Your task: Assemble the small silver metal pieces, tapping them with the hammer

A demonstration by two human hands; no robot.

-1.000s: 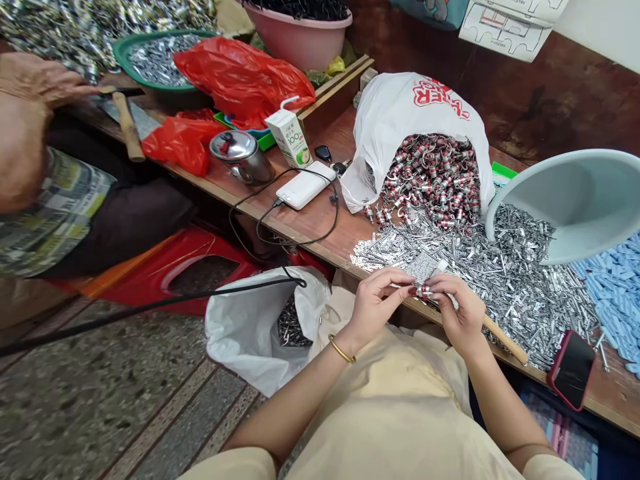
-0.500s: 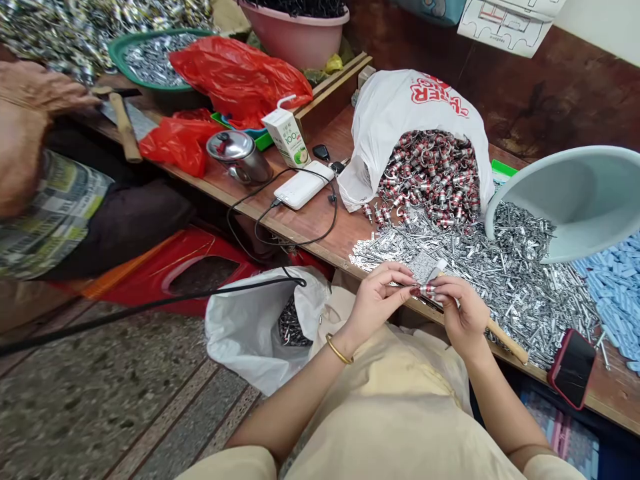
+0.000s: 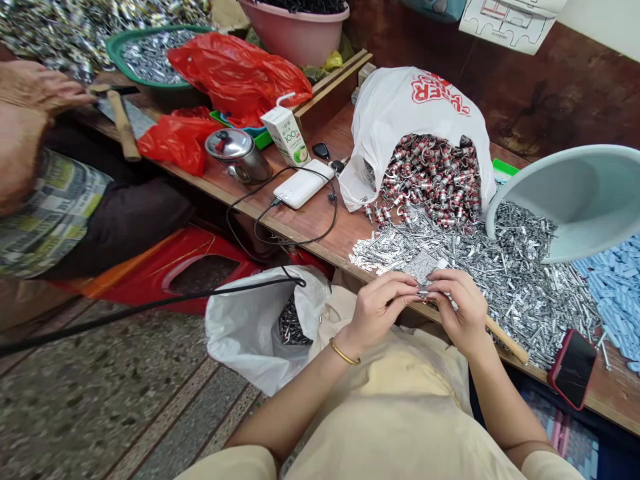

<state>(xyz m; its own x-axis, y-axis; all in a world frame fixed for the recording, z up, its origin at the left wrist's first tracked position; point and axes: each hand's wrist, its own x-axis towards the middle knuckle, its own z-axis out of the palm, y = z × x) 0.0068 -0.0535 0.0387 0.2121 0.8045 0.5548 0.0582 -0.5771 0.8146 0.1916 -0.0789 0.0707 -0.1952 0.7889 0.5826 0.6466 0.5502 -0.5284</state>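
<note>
My left hand (image 3: 383,303) and my right hand (image 3: 460,310) meet at the table's front edge, both closed in a pinch. Between their fingertips is a small red-and-silver barrel part (image 3: 423,293); only a silver bit shows, the rest being covered by fingers. Just beyond the fingertips lies a grey speckled block (image 3: 421,265). A tool's wooden handle (image 3: 507,340) runs out from beneath my right hand; its head is mostly hidden. Around these spreads a heap of small silver metal pieces (image 3: 525,300). Similar red-and-silver parts (image 3: 435,177) spill from a white plastic bag (image 3: 385,100).
A pale tipped basin (image 3: 595,200), blue plastic pieces (image 3: 617,287) and a phone (image 3: 573,370) are on the right. Left stand a power bank (image 3: 304,185) with cable, drink carton (image 3: 286,135) and metal mug (image 3: 239,155). A white sack (image 3: 240,333) hangs below. Another person's hand (image 3: 45,87) is far left.
My fingers have closed further over the barrel part and turned it, so its red bands no longer show. Both hands stay in nearly the same place.
</note>
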